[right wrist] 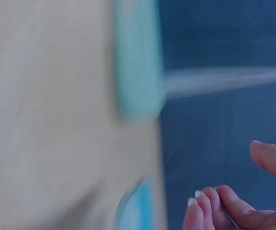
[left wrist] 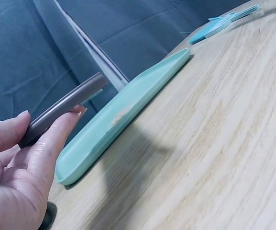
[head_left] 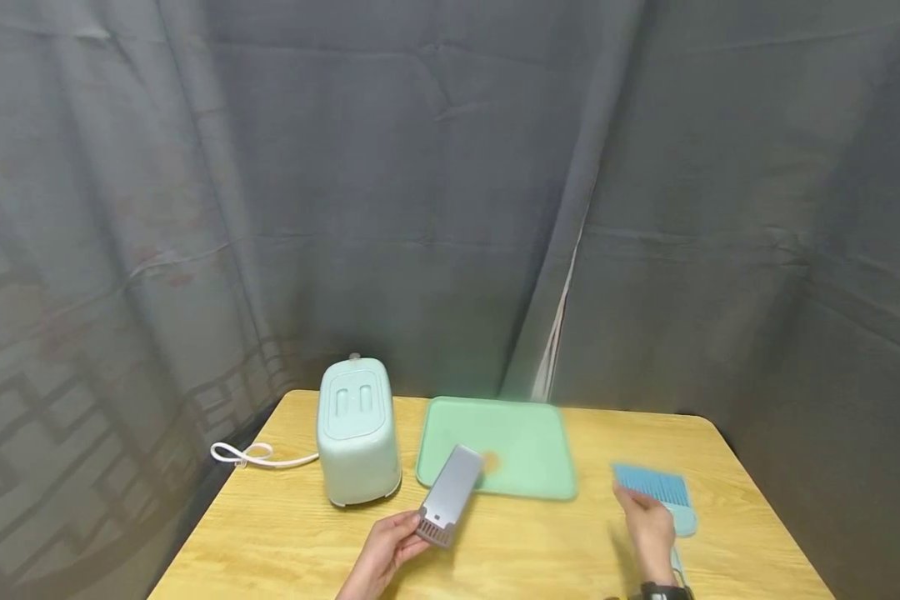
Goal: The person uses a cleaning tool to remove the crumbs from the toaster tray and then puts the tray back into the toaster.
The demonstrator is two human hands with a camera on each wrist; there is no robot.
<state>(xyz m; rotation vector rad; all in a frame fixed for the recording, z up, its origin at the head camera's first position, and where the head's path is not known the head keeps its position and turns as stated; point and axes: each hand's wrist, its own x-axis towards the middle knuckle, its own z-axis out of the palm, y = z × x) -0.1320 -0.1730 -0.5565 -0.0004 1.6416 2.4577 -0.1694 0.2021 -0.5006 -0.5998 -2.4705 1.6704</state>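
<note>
A long, flat grey crumb tray (head_left: 452, 492) with slots at its near end is gripped by my left hand (head_left: 388, 546), tilted above the table. In the left wrist view the crumb tray (left wrist: 61, 108) lies between thumb and fingers. Beyond it is a light green tray (head_left: 525, 458) with a small brownish patch (left wrist: 118, 117) on it. My right hand (head_left: 648, 529) is over the right side of the table, beside a blue brush and dustpan set (head_left: 678, 517). In the right wrist view the right hand (right wrist: 252, 211) holds nothing, its thumb apart from loosely bent fingers.
A pale mint toaster (head_left: 358, 442) with a covered top stands at the left, its white cord (head_left: 270, 460) looping toward the table's left edge. Grey curtains (head_left: 420, 208) hang behind the wooden table (head_left: 285, 533).
</note>
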